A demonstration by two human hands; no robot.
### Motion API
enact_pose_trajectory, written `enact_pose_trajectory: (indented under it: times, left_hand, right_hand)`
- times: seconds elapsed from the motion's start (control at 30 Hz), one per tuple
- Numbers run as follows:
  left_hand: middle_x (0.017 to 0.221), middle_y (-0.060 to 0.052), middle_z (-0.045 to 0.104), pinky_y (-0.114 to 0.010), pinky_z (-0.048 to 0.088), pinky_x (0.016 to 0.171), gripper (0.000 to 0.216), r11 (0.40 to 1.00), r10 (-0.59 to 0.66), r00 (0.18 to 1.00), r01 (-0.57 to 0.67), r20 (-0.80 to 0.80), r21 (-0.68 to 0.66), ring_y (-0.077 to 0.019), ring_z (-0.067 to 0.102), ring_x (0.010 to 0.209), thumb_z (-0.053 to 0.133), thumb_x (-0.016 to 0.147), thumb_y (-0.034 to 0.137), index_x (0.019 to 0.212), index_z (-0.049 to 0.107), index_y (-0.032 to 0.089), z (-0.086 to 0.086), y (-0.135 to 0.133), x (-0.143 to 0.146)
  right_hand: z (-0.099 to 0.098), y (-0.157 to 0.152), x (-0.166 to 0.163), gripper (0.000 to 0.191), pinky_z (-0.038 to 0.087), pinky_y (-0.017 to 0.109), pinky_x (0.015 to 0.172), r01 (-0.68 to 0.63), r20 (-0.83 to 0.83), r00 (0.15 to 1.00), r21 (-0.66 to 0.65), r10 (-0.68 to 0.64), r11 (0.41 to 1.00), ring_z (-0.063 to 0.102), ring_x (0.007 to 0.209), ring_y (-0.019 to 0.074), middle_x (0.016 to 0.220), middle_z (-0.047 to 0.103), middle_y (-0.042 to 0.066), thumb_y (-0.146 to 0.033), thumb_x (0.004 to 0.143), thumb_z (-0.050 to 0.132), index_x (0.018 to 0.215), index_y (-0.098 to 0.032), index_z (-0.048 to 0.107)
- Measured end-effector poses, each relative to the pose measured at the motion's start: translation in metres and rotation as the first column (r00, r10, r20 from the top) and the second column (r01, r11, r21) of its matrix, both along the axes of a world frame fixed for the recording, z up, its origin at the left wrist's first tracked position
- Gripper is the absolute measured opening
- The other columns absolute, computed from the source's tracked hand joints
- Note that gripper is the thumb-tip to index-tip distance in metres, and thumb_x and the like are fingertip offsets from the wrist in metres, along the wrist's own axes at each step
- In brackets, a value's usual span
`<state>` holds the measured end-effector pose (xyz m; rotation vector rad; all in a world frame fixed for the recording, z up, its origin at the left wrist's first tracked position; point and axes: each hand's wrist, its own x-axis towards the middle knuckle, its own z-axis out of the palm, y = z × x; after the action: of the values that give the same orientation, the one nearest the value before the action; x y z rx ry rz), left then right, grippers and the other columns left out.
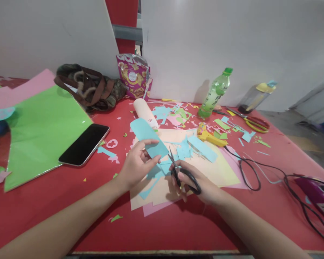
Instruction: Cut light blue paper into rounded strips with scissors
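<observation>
My left hand (pixel 136 163) pinches a light blue strip of paper (pixel 147 136) and holds it tilted up over the table. My right hand (pixel 198 183) grips black scissors (pixel 178 171), fingers through the handles, with the blades pointing up at the strip's lower edge. Under both hands lie sheets of cream paper (pixel 224 169) and pink paper (pixel 156 208), with blue offcuts (pixel 202 147) scattered on them. Everything rests on a red table (pixel 162 230).
A black phone (pixel 84 144) lies on a green sheet (pixel 40 133) at left. Behind are a camouflage bag (pixel 89 88), a snack pouch (pixel 133 75), a green bottle (pixel 214 93), red-and-yellow scissors (pixel 255 122), a yellow glue gun (pixel 209 136) and black cables (pixel 272 180).
</observation>
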<state>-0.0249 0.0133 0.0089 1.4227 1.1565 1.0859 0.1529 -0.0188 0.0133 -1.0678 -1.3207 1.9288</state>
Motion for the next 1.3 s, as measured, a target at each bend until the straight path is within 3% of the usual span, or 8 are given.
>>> enact_pose_trajectory:
  times: [0.3,0.5,0.73,1.07,1.3]
  left_hand:
    - [0.086,-0.003,0.058,-0.022,0.048,0.055,0.030,0.999,-0.024,0.991,0.028,-0.128,0.033,-0.0092,0.058,0.058,0.057,0.069,0.018,0.098,0.048,0.017,0.0020,0.0001,-0.0035]
    - [0.078,-0.002,0.060,-0.027,0.050,0.057,0.033,0.997,-0.078,0.996,0.079,-0.052,0.002,-0.0133,0.060,0.063,0.056,0.071,0.022,0.102,0.046,0.017,-0.0042,0.0008,-0.0049]
    - [0.077,-0.002,0.060,-0.027,0.049,0.056,0.034,0.998,-0.050,0.988,0.057,-0.149,0.040,-0.0128,0.058,0.060,0.056,0.071,0.024,0.103,0.046,0.018,-0.0043,0.0004,-0.0058]
    - [0.058,0.004,0.049,-0.022,0.042,0.048,0.034,0.997,-0.031,0.975,0.044,-0.219,0.055,-0.0101,0.050,0.050,0.057,0.069,0.023,0.101,0.049,0.017,0.0010,0.0001,-0.0061]
    - [0.064,0.003,0.051,-0.021,0.041,0.047,0.033,0.997,-0.026,0.968,0.044,-0.248,0.066,-0.0070,0.044,0.047,0.057,0.069,0.023,0.101,0.050,0.017,0.0020,0.0003,-0.0050]
  right_hand:
    - [-0.0018,0.0011,0.0005,0.034,0.038,0.017,0.037,-0.009,0.037,0.999,0.050,0.007,0.999,0.044,0.040,0.0058,0.057,0.045,-0.006,-0.049,0.073,0.050,0.087,-0.019,0.042]
    - [-0.0025,0.0015,0.0010,0.033,0.037,0.017,0.037,-0.010,0.044,0.999,0.058,0.008,0.998,0.044,0.040,0.0059,0.057,0.045,-0.005,-0.048,0.074,0.049,0.087,-0.019,0.041]
    - [0.0002,0.0019,0.0003,0.033,0.038,0.018,0.037,-0.007,0.060,0.998,0.066,0.003,0.998,0.043,0.040,0.0066,0.056,0.045,-0.005,-0.048,0.074,0.049,0.087,-0.019,0.041]
    - [0.0000,0.0018,0.0008,0.034,0.037,0.018,0.036,-0.013,0.080,0.997,0.081,0.006,0.997,0.044,0.040,0.0066,0.055,0.045,-0.005,-0.049,0.074,0.048,0.087,-0.019,0.041]
    - [0.0001,0.0012,0.0004,0.033,0.038,0.018,0.037,-0.007,0.081,0.997,0.074,0.001,0.997,0.044,0.041,0.0065,0.057,0.045,-0.005,-0.049,0.074,0.049,0.086,-0.019,0.042]
